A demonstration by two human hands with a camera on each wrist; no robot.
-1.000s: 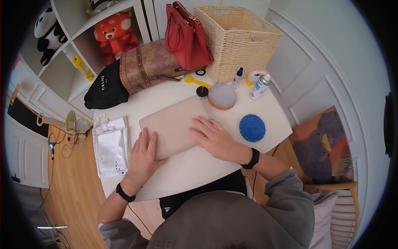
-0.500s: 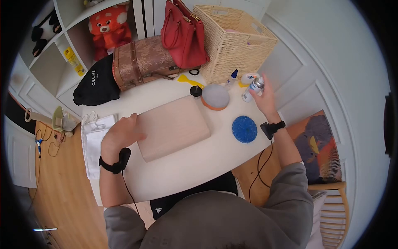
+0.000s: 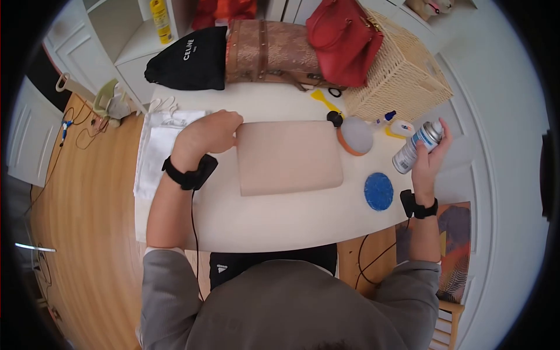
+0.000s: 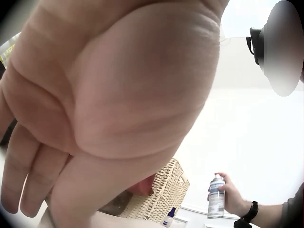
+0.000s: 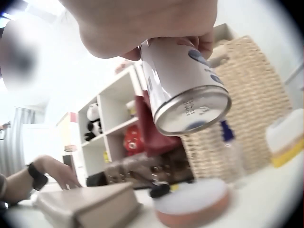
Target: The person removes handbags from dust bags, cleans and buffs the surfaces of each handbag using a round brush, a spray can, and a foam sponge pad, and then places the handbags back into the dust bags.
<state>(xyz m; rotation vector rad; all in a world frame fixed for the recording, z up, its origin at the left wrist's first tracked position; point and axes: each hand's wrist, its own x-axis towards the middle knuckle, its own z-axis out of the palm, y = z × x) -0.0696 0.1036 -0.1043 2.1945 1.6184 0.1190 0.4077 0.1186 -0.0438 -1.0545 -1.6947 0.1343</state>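
Note:
A beige, flat, padded case (image 3: 291,157) lies on the white table. My left hand (image 3: 211,135) is at its upper left corner, the back of the hand facing up; in the left wrist view the fingers (image 4: 35,175) look relaxed and nearly straight. The right wrist view shows that hand (image 5: 57,171) resting on the case (image 5: 90,204). Up off the table at the right, my right hand (image 3: 430,157) grips a white and blue spray can (image 3: 417,146), one finger at its top. The can's base (image 5: 192,114) faces the right wrist camera, tilted.
A blue disc (image 3: 379,191), a grey and orange round pad (image 3: 356,135), small bottles (image 3: 400,128) and a yellow tool (image 3: 324,100) lie right of the case. Behind stand a patterned trunk (image 3: 274,49), a red handbag (image 3: 344,44) and a wicker basket (image 3: 402,64). White cloth (image 3: 157,151) lies left.
The right hand has left the case, taken hold of the spray can and lifted it. The left hand has moved to the case's upper left corner. The head view has shifted.

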